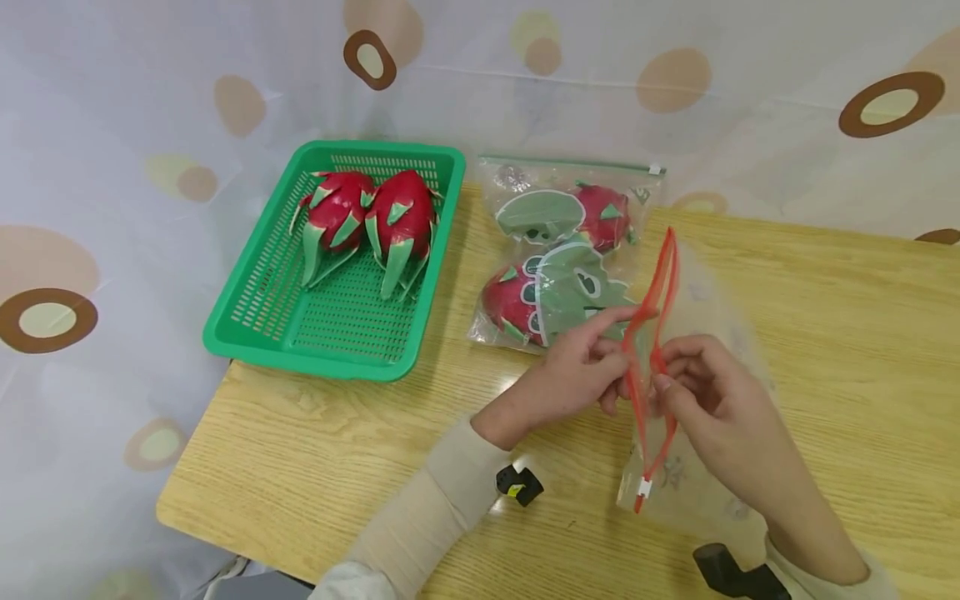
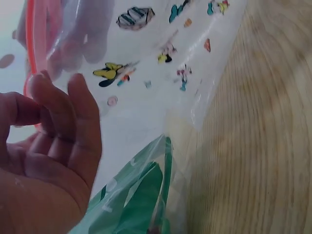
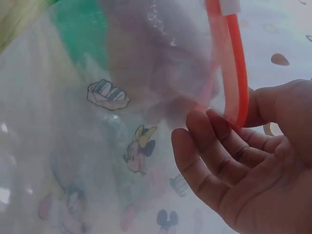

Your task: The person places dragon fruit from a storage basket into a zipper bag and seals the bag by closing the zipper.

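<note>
- Holds the red-zip bag point(image 1: 708, 308) over the wooden table point(image 1: 862, 350), with its white slider point(image 1: 645, 488) at the near end; shows no fruit inside.
- Pinches the red-zip bag's right lip between thumb and curled fingers of the right hand point(image 1: 723, 425), apparently to draw that side out.
- Grips the bag's left lip with the left hand point(image 1: 573, 367), reaching the index finger nearly straight to the strip; seems meant to keep the mouth parted.
- Leaves only a slim gap between the lips; looks tight for anything bulky.
- Offers wooden surface right of the red-zip bag as elbow room.
- Has the green-zip bag point(image 1: 573, 283) lying just left of the red-zip bag, around two dragon fruits point(image 1: 517, 304); restricts leftward movement.
- Has the green basket point(image 1: 307, 367) farther left, well apart from the red-zip bag, with two more dragon fruits bunched toward its far end; seems to overhang the table's left edge.
- Stops at the patterned curtain point(image 1: 480, 100) beyond the red-zip bag.
</note>
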`<control>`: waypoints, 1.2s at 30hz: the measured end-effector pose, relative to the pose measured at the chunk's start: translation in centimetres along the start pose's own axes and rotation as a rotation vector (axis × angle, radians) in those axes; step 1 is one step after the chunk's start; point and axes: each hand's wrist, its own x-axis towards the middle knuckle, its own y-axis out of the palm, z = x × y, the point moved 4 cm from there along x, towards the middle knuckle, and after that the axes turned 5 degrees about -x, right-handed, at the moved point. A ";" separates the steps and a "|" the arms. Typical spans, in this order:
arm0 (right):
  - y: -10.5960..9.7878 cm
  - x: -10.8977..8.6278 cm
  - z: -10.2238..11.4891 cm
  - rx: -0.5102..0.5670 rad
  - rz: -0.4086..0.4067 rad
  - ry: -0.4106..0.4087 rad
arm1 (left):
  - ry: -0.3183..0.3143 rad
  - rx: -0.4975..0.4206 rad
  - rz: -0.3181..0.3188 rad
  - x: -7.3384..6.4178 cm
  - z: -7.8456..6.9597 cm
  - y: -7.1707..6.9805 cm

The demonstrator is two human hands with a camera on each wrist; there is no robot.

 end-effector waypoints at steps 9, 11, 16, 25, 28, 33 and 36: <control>1.1 0.1 0.1 -0.014 0.076 -0.012 | 0.009 0.104 -0.149 0.5 0.0 -1.1; 1.2 0.1 0.1 -0.058 0.060 0.004 | 0.031 0.147 -0.162 0.4 -0.1 -1.1; 1.3 0.4 -0.2 -0.214 -0.045 -0.015 | 0.065 0.200 -0.165 0.1 -0.4 -0.6; 1.8 0.9 -0.3 -0.315 -0.125 -0.059 | 0.132 0.356 -0.126 0.0 -0.6 -0.4; 1.2 0.7 -0.2 -0.301 -0.132 -0.039 | 0.159 0.425 -0.148 0.1 -0.9 -1.0; -1.0 -0.3 0.0 -0.166 -0.161 0.106 | 0.110 0.507 -0.248 -0.2 -1.0 -2.9; -2.6 -0.8 0.3 -0.003 -0.262 0.131 | 0.052 0.497 -0.286 -0.6 -0.9 -4.0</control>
